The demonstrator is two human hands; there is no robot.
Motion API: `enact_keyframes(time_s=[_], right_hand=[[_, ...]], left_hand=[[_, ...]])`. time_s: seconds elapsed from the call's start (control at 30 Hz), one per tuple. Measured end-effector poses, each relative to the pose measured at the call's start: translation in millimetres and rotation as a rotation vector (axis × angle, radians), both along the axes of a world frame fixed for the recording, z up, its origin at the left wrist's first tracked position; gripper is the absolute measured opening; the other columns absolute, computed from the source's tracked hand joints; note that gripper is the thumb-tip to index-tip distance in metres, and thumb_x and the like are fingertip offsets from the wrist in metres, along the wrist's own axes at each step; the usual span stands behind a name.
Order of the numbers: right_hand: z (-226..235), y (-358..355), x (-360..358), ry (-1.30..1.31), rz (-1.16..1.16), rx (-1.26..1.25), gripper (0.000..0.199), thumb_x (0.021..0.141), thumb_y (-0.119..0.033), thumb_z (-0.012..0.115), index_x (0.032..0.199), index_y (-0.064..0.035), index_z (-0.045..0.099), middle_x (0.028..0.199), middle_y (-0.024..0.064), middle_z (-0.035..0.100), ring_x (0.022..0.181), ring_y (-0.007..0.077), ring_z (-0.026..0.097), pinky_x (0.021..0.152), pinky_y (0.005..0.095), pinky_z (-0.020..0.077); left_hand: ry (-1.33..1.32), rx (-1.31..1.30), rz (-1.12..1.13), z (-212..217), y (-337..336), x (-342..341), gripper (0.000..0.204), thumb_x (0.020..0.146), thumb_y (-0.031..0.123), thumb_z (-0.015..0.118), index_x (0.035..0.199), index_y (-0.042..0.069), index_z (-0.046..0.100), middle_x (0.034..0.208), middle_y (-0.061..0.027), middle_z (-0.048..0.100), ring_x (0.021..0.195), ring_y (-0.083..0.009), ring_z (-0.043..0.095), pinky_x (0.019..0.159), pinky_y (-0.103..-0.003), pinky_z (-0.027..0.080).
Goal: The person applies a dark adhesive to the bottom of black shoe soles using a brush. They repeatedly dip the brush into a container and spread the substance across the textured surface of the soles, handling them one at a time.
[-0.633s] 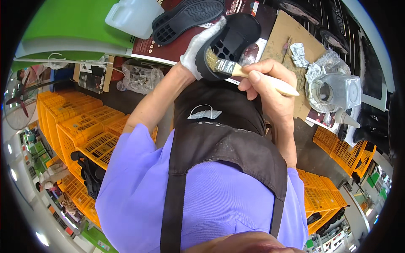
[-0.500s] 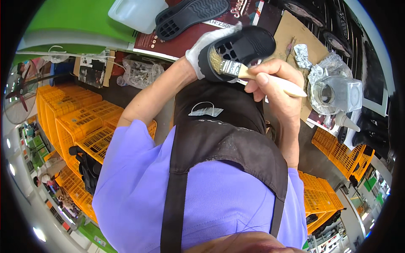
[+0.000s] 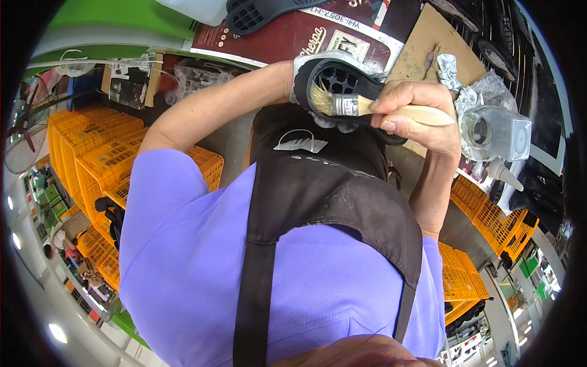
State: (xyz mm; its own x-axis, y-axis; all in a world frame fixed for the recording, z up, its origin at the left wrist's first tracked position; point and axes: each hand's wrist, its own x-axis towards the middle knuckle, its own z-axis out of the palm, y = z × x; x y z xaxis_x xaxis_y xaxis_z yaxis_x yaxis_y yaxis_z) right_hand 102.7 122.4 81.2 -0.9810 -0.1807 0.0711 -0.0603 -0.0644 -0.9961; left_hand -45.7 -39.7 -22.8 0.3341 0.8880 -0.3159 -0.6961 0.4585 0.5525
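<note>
Head view: black sole (image 3: 353,79) in grip of left hand (image 3: 300,66), beneath brush (image 3: 350,105) in grip of right hand (image 3: 429,98).

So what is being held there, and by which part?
The right hand holds a paintbrush by its pale handle, close to the metal band; the gloved left hand cups a black shoe sole around its gridded end.

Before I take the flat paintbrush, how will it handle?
The flat paintbrush is probably light: the right hand pinches it. Its pale handle looks like solid wood, so likely stiff. The bristles should flex, being fine strands splayed over the black shoe sole.
</note>
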Motion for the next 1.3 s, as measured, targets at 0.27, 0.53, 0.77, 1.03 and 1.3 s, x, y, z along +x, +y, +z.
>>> enact_keyframes(time_s=[0.27, 0.53, 0.77, 1.03, 1.3], right_hand=[[4, 15, -7, 0.013, 0.175, 0.232, 0.014, 0.072, 0.001, 0.067, 0.086, 0.0041, 0.066, 0.078, 0.0126, 0.063, 0.071, 0.0193, 0.060, 0.063, 0.0284, 0.0459], [21, 47, 21, 0.083, -0.054, 0.541, 0.010, 0.078, -0.002, 0.062, 0.087, 0.0015, 0.065, 0.076, 0.0094, 0.062, 0.068, 0.0170, 0.060, 0.060, 0.0275, 0.0455], [11, 25, 31, 0.313, -0.698, -0.158, 0.021, 0.084, -0.014, 0.059, 0.092, 0.0048, 0.058, 0.073, 0.0145, 0.062, 0.060, 0.0151, 0.058, 0.054, 0.0231, 0.0464], [-5, -27, 0, 0.156, -1.050, -0.180, 0.013, 0.088, -0.009, 0.055, 0.087, 0.0040, 0.058, 0.067, 0.0122, 0.062, 0.051, 0.0107, 0.055, 0.050, 0.0205, 0.0448], [12, -63, -10, 0.023, -0.852, -0.165, 0.015, 0.087, -0.010, 0.055, 0.086, 0.0039, 0.059, 0.067, 0.0108, 0.062, 0.051, 0.0102, 0.054, 0.050, 0.0214, 0.0452]], left_hand=[[0.560, 0.230, 0.016, -4, -5, -8, 0.033, 0.093, 0.015, 0.042, 0.120, -0.002, 0.051, 0.110, -0.0125, 0.061, 0.091, -0.0178, 0.063, 0.077, -0.028, 0.054], [-0.195, -0.119, 0.082, 43, 4, -28, 0.041, 0.095, 0.035, 0.039, 0.114, 0.002, 0.053, 0.092, -0.0101, 0.065, 0.071, -0.0225, 0.065, 0.060, -0.029, 0.056], [0.869, 0.616, 0.957, 52, 27, -1, 0.060, 0.081, 0.028, 0.067, 0.128, 0.002, 0.039, 0.122, -0.0090, 0.049, 0.112, -0.0185, 0.047, 0.094, -0.031, 0.039], [1.635, 0.467, 0.763, 51, 46, 14, 0.031, 0.087, 0.025, 0.055, 0.112, 0.009, 0.051, 0.112, -0.0066, 0.056, 0.109, -0.0173, 0.047, 0.101, -0.039, 0.028], [0.727, 0.387, 0.986, 45, 33, 40, 0.026, 0.088, 0.026, 0.053, 0.107, 0.008, 0.051, 0.104, -0.0077, 0.057, 0.099, -0.0158, 0.052, 0.091, -0.034, 0.038]])
